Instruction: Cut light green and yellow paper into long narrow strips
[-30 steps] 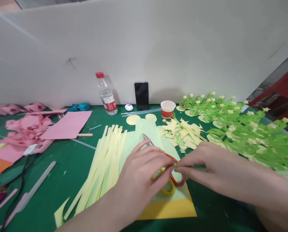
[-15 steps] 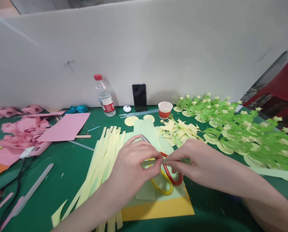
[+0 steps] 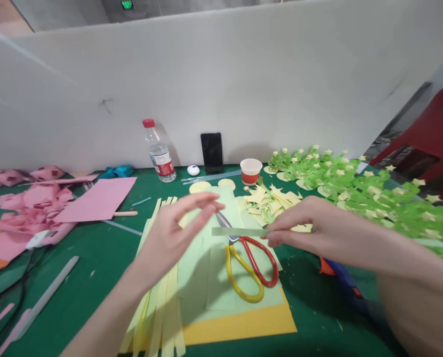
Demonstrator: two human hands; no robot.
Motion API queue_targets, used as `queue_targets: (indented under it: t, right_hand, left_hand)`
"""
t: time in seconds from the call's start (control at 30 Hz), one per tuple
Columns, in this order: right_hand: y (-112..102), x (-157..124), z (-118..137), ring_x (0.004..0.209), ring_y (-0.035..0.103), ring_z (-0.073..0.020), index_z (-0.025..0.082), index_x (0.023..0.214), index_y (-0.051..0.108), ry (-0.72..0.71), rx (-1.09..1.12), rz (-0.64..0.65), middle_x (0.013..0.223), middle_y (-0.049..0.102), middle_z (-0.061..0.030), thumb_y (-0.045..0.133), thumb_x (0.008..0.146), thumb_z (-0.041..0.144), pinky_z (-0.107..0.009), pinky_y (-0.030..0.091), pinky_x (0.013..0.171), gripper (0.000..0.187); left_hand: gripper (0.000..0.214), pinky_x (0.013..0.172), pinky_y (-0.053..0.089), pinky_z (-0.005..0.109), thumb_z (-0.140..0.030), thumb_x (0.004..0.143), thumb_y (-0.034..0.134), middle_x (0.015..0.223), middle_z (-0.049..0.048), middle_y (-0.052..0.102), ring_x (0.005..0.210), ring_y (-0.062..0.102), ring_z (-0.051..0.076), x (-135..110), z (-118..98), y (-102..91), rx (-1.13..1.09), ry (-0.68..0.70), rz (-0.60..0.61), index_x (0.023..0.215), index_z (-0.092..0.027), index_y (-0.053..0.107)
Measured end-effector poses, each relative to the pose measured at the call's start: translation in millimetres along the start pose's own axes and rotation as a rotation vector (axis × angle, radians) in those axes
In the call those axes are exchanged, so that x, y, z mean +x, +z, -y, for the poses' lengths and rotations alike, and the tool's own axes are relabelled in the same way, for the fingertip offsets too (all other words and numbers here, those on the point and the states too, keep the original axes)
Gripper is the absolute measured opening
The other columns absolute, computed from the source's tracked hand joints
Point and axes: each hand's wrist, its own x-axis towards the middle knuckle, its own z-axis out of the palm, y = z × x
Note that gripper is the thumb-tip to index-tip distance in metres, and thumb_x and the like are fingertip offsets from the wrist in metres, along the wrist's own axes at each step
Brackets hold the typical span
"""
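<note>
Paper strip [image 3: 239, 231] stays pinched in right hand [image 3: 306, 223]; left hand [image 3: 176, 223] has let go.

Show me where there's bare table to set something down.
Bare green table shows between the white stick and the left forearm; a smaller patch between the yellow sheet and the blue object. Crowded: pink paper far left, green star-topped pieces right, scissors and yellow strips mid-table.
</note>
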Motion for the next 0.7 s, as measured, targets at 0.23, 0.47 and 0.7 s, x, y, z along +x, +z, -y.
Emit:
queue_targets:
  t: [0.23,0.47,0.7]
  right_hand:
    - [12.7,15.1,10.7,0.073,0.061,-0.0128,0.019,0.078,0.068,-0.04,0.194,-0.165,0.08,0.068,0.0005,0.055,0.079,0.027,-0.021,0.046,0.065,0.015]
    - [22.7,14.7,21.8,0.062,0.056,-0.0085,0.017,0.067,0.061,-0.131,0.233,-0.262,0.064,0.063,0.0029,0.053,0.074,0.011,-0.018,0.045,0.06,0.012]
    - [26.2,14.0,21.4,0.06,0.053,-0.0091,0.018,0.063,0.06,-0.057,0.24,-0.275,0.062,0.06,0.0031,0.053,0.068,0.012,-0.02,0.045,0.059,0.011]
  left_hand:
    - [0.014,0.054,0.047,0.014,-0.017,0.082,0.054,0.068,-0.0024,0.071,0.056,0.065,0.009,-21.5,-18.5,19.4,0.068,0.226,0.055,0.078,-0.016,0.068]
    - [0.012,0.047,0.043,0.011,-0.013,0.08,0.056,0.062,-0.005,0.069,0.051,0.061,0.006,-24.2,-18.7,17.0,0.051,0.215,0.03,0.076,-0.016,0.067]
    - [0.011,0.05,0.044,0.01,-0.014,0.08,0.057,0.066,-0.0057,0.07,0.054,0.062,0.006,-24.8,-21.4,17.3,0.048,0.256,0.023,0.077,-0.017,0.066]
